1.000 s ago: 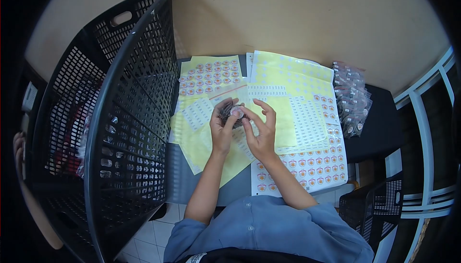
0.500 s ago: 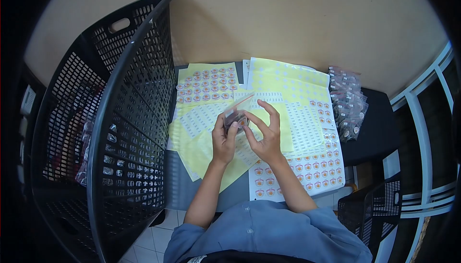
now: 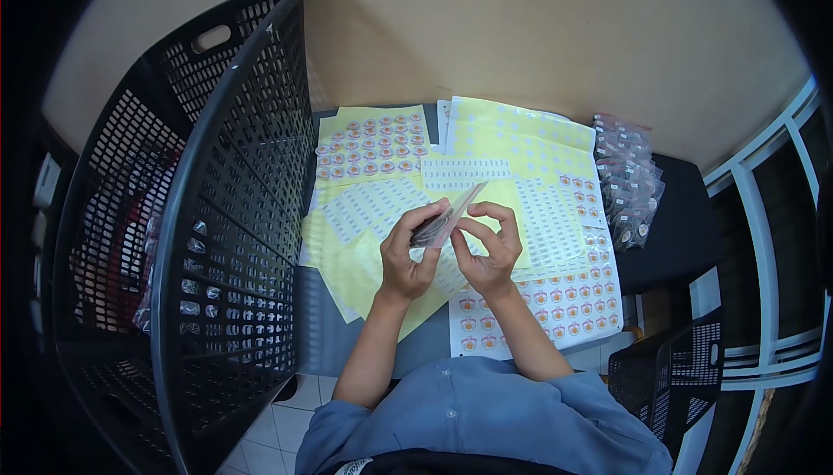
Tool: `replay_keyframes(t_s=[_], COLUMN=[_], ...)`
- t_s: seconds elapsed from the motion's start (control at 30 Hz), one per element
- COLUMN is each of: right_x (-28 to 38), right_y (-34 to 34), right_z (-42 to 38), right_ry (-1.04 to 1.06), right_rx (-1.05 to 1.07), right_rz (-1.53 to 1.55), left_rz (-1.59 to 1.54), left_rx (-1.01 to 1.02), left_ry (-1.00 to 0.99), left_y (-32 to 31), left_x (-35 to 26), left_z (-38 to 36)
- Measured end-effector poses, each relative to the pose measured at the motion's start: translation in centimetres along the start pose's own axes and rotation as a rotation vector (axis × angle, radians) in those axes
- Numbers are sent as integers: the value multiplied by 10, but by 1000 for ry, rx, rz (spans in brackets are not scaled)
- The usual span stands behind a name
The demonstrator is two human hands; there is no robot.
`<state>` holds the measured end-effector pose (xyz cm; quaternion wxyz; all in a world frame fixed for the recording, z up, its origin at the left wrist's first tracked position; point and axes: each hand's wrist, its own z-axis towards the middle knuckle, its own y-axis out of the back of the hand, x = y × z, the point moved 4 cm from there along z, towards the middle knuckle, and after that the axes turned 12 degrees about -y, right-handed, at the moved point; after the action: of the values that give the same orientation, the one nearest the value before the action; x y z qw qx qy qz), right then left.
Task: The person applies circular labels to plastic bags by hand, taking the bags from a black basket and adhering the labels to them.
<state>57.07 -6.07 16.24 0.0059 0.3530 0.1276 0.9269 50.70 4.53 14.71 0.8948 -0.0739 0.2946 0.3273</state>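
Note:
A small clear zip bag with dark contents is held up over the table, tilted almost edge-on to me. My left hand is closed around its left side, thumb in front and fingers behind. At the bag's right edge, the thumb and bent fingers of my right hand press against it. What exactly is inside the bag cannot be made out. Beneath both hands lie yellow-backed sheets of small labels and a white sheet of round orange-and-pink stickers.
A tall black perforated basket stands at the left, with packed bags inside. Filled bags are piled on a black surface at the right. Another sticker sheet lies at the back, near the wall. A smaller black crate is at lower right.
The bag has turned from facing me to nearly edge-on, its top leaning right. My right hand's raised index finger has curled in towards the bag.

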Motion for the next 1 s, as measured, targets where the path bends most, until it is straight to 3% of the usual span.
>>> replay_keyframes(t_s=[0.27, 0.37, 0.4, 0.47, 0.53, 0.6, 0.73, 0.8, 0.87, 0.93, 1.0], right_x=[-1, -8, -9, -24, -23, -26, -20, -5, 24, 36, 44], right_y=[1, -1, -3, -16, -22, -33, -48, -41, -24, -14, -5], right_z=[1, 6, 8, 3, 3, -1, 0, 0, 17, 21, 28], right_ry=[8, -144, -109, -539, -608, -905, -771, -719, -153, -130, 0], right_rx=[10, 40, 33, 191, 282, 388, 333, 223, 43, 2, 2], right_rz=[51, 158, 168, 626, 695, 905, 699, 653, 102, 168, 46], left_rz=[-62, -87, -77, -89, -123, -186, -472, -583, -716, -670, -625], left_rx=[-17, -25, -30, -56, -114, -184, -428, -445, -496, -469, -440], left_ry=[14, 33, 25, 92, 241, 316, 460, 482, 456, 402, 341], left_y=[1, 3, 4, 3, 2, 4, 11, 10, 5, 5, 5], left_x=[2, -1, -2, 6, 12, 25, 33, 31, 21, 1, -13], left_z=[-2, -4, 0, -6, -10, -15, -13, -7, 3, 20, 34])
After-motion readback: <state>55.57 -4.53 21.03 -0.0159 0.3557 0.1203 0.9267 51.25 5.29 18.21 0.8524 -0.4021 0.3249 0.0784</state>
